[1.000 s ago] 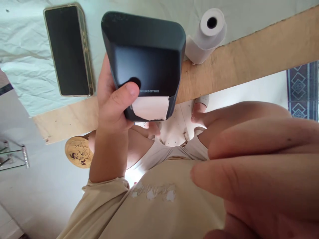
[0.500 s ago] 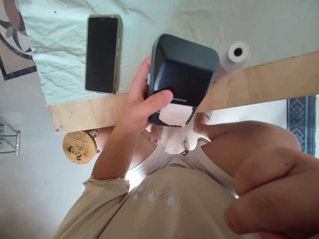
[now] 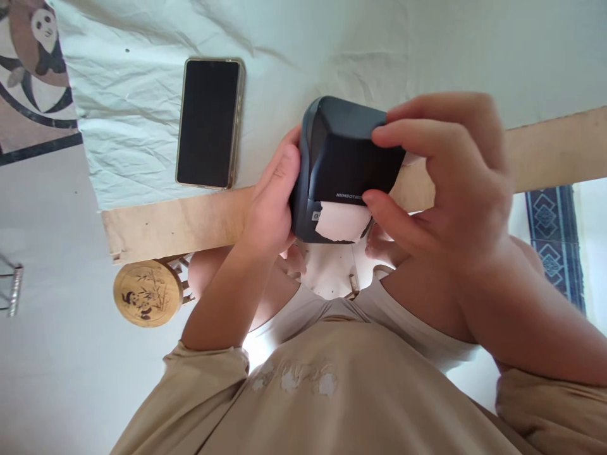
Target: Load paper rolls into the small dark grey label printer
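A black label printer (image 3: 348, 161) marked NIIMBOT is held above the table edge, in front of my body. My left hand (image 3: 275, 202) is closed around its left side, the thumb along the edge. A torn-edged piece of white paper (image 3: 342, 221) sticks out over its lower front. My right hand (image 3: 455, 170) grips across the printer's dark lid, with the index and middle fingertips at the upper right corner and the thumb at the lid's lower edge. The far side of the printer is hidden.
A phone (image 3: 208, 123) in a clear case lies on the pale green cloth (image 3: 279, 38), left of the printer. The bare wooden table edge (image 3: 190, 221) runs below the cloth. A round wooden stool (image 3: 147, 294) with a panda picture stands at lower left.
My right hand has come up from the lower right onto the printer's lid. My left thumb has shifted from the printer's front to its left edge. The white paper roll is now hidden behind my right hand.
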`<state>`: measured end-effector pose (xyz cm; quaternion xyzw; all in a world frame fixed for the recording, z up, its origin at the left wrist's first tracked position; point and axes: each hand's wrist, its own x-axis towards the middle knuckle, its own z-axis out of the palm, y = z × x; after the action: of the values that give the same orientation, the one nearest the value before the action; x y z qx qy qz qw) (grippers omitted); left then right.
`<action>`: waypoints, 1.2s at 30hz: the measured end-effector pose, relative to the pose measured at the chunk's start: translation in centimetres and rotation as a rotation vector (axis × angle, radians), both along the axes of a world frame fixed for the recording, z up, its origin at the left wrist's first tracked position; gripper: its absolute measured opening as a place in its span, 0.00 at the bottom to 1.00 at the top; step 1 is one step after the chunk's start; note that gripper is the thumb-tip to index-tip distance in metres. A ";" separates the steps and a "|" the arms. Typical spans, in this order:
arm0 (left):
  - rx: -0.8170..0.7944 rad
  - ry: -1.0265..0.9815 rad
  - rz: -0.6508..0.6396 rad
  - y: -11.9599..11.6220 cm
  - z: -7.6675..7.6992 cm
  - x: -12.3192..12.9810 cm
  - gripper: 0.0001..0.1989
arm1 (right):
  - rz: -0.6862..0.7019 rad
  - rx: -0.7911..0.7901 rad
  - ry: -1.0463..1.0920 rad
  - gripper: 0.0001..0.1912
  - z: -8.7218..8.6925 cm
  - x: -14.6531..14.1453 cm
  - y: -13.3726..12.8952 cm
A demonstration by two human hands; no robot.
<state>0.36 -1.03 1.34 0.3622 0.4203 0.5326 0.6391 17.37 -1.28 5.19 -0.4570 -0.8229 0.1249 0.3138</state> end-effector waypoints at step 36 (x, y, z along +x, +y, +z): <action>0.097 -0.054 -0.264 0.4 -0.9 -1.2 0.17 | -0.185 -0.053 -0.367 0.10 0.7 -0.5 0.4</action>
<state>-0.84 -0.58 0.46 0.4301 0.3254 0.4731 0.6966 16.88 -0.91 5.88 -0.5537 -0.8172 0.0321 0.1566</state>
